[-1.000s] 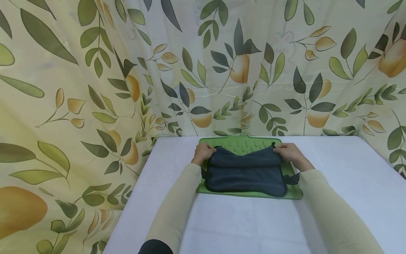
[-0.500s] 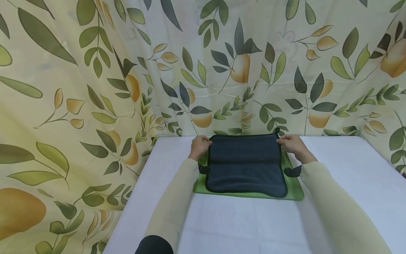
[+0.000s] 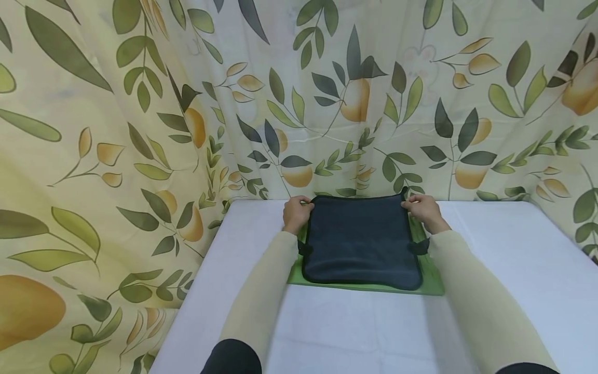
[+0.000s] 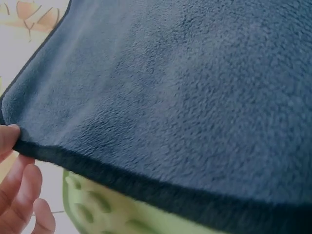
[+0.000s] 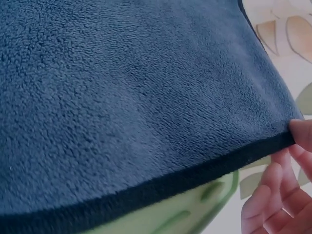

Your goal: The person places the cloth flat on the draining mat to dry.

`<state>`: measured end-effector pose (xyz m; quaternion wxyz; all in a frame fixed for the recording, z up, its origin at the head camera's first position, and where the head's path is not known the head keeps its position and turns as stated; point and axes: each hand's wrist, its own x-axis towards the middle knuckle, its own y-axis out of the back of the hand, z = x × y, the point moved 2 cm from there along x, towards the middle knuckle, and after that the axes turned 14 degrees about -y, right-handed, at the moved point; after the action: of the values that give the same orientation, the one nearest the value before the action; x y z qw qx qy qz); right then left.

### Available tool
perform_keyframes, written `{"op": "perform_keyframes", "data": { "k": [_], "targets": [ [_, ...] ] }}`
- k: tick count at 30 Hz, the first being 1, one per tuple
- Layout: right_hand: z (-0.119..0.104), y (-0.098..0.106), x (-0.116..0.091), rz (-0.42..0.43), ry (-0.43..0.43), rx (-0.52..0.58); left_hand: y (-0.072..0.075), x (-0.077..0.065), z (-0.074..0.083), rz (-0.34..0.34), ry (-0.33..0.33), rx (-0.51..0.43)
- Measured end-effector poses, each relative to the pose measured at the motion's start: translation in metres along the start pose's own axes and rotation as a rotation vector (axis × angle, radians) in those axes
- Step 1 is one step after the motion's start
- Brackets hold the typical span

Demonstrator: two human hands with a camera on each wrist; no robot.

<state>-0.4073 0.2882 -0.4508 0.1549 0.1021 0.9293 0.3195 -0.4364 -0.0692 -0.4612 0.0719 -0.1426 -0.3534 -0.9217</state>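
Note:
A dark blue plush towel (image 3: 362, 239) with black edging lies over a green textured board (image 3: 432, 275) in the head view. Its far edge is lifted, and a small black loop sticks up at the far right corner. My left hand (image 3: 296, 214) pinches the far left corner between thumb and fingers, while my right hand (image 3: 424, 210) does the same at the far right corner. Both wrist views show the towel's fuzzy face (image 4: 161, 92) stretched between the hands. Beneath its edge, raised bumps of the board (image 5: 195, 209) are visible. Most of the board is hidden by the towel.
The board rests on a table with a white cloth (image 3: 355, 332), near its far edge. Behind and to the left hangs a curtain (image 3: 299, 135) printed with leaves and fruit. Dark bands sit on both sleeves.
The towel's far part, sagging and folded earlier, has been raised and spread flat, covering the board's far end. Both hands moved up and away with the corners; the right hand then shifted slightly inward.

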Motion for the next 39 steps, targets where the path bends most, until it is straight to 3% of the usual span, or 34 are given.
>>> {"op": "perform_keyframes", "data": {
  "k": [10,20,25,31,36,39],
  "targets": [
    [0.001,-0.003,0.002,0.074,-0.024,-0.016,-0.006,0.004,-0.002,0.014,0.039,0.065],
    [0.002,-0.004,0.004,0.102,-0.051,-0.014,-0.013,0.008,-0.004,-0.011,-0.007,0.098],
    [0.004,-0.008,0.006,0.124,-0.019,-0.042,-0.01,0.007,-0.005,-0.039,-0.004,0.127],
    [0.014,-0.009,0.003,0.171,0.04,-0.118,-0.01,0.002,-0.013,-0.134,0.008,0.099],
    [0.026,-0.002,-0.001,0.054,0.076,-0.088,0.0,-0.006,-0.02,-0.199,-0.049,0.074],
    [0.031,0.005,-0.009,-0.061,0.1,-0.081,0.008,-0.016,-0.019,-0.277,-0.151,0.085]
  ]
}}
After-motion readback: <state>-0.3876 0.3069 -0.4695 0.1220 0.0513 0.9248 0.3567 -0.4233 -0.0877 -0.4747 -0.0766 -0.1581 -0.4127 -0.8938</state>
